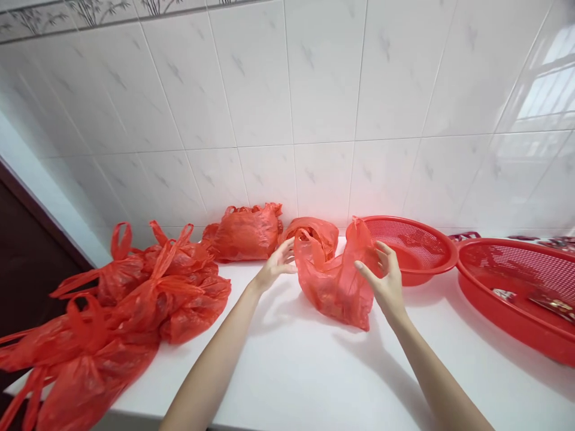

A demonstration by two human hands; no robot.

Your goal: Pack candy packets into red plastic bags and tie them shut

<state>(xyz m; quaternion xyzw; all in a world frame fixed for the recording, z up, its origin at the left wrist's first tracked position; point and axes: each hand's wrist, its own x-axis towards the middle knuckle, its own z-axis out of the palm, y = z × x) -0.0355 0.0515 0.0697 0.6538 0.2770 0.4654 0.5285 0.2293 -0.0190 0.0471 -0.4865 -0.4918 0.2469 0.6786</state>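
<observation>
A red plastic carrier bag [335, 287] is on the white table in front of me, its two handles pointing up. My left hand [279, 263] is at the bag's left handle, fingers apart; whether the fingertips touch the plastic I cannot tell. On the other side, my right hand [385, 280] is open beside the right handle, thumb and fingers spread. Through the thin plastic, what the bag contains does not show clearly. Just behind it lies another red bag [321, 230], partly hidden.
Several tied red bags [148, 299] are heaped at the left, some over the table's edge. A fuller red bag [247, 233] rests against the tiled wall [323, 90]. To the right are a red mesh basket [426, 272] and a larger red basket [503, 317] holding small packets.
</observation>
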